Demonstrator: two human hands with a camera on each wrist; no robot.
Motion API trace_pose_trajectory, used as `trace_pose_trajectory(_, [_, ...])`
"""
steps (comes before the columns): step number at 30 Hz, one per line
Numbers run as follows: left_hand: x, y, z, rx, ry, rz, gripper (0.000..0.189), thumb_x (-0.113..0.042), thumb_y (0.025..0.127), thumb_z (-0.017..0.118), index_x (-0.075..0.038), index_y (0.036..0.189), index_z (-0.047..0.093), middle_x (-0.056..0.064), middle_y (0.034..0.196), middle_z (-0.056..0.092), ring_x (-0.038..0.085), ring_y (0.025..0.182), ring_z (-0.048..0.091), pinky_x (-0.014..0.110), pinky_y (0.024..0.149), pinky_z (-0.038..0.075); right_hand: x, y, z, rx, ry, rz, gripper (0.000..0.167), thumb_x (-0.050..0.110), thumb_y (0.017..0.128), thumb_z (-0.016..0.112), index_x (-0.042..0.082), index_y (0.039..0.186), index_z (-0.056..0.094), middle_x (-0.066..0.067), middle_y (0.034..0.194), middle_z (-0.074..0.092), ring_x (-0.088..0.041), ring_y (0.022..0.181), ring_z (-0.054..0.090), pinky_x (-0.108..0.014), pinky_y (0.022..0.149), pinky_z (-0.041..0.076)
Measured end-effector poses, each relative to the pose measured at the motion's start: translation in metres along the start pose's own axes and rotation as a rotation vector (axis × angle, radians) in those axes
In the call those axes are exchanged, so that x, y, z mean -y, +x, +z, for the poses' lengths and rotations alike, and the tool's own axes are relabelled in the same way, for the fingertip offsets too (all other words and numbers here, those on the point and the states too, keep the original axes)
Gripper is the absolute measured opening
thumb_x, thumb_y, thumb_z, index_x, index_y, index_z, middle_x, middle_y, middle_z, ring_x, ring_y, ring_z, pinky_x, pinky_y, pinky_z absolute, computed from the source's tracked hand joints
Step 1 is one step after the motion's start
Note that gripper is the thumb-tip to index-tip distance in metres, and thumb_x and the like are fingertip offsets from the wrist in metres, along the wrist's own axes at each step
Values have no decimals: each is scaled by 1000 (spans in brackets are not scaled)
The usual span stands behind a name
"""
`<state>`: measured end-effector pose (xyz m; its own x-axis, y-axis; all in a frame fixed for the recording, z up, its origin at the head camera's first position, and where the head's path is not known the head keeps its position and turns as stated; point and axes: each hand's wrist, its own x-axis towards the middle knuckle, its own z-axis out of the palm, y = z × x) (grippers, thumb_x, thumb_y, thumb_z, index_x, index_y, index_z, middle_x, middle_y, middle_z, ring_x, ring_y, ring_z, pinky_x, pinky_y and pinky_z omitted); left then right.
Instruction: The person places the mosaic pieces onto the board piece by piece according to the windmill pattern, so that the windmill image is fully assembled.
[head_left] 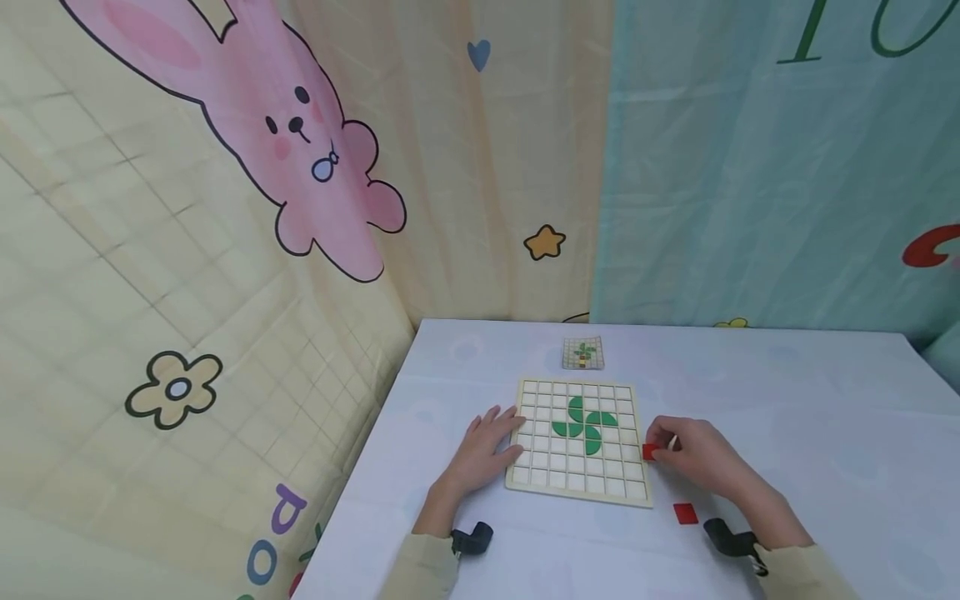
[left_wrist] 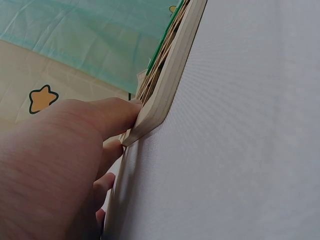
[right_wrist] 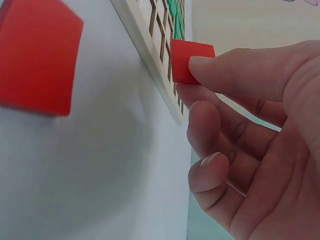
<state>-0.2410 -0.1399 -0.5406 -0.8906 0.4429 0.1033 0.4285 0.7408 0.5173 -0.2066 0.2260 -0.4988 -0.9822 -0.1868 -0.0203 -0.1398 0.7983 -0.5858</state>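
Note:
A square wooden grid board (head_left: 537, 478) lies on the white table, with several green rounded pieces (head_left: 592, 442) set in its middle cells like a pinwheel. My left hand (head_left: 477, 454) rests at the board's left edge, fingers extended; in the left wrist view the thumb (left_wrist: 117, 116) touches the rim. Between thumb and fingers, my right hand (head_left: 701, 454) pinches a red square tile (right_wrist: 183, 56) just beside the board's right edge. A second red tile (head_left: 686, 513) lies on the table nearer me, below the right hand.
Behind the board lies a small pattern card (head_left: 591, 343) showing a grid with a green figure. The white table (head_left: 810, 400) reaches back to printed curtains (head_left: 750, 183). Each wrist carries a black camera mount (head_left: 474, 540).

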Motion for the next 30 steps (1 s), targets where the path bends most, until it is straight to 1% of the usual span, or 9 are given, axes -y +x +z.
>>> trace_pose_trajectory(7, [2,0,0,-1,24,-10,53,-40,102,56,-24,151,48,-1,161,34,27,152,18,54,122,12,12,4,3,-1,8,-23,17,9,85,79,19,87,65,4,82,60,-18,77,54,-32,66,50])
trace_pose_trajectory(15, [5,2,4,0,23,-17,53,-40,102,56,-25,152,47,-2,162,34,26,153,17,53,122,11,22,10,10,-5,21,-20,17,9,86,79,18,86,65,4,82,60,-18,76,54,-31,66,50])
trace_pose_trajectory(22, [4,1,3,-8,21,-1,53,-39,102,56,-23,151,48,0,161,35,28,152,18,55,121,13,27,15,14,-4,43,-6,17,10,86,79,19,86,65,3,83,61,-19,76,54,-32,66,50])
trace_pose_trajectory(30, [4,1,4,-7,17,-3,53,-40,101,56,-25,151,47,-1,161,35,28,152,18,54,122,12,35,19,18,-27,49,-32,15,11,87,79,19,87,66,5,82,61,-18,76,54,-31,67,50])
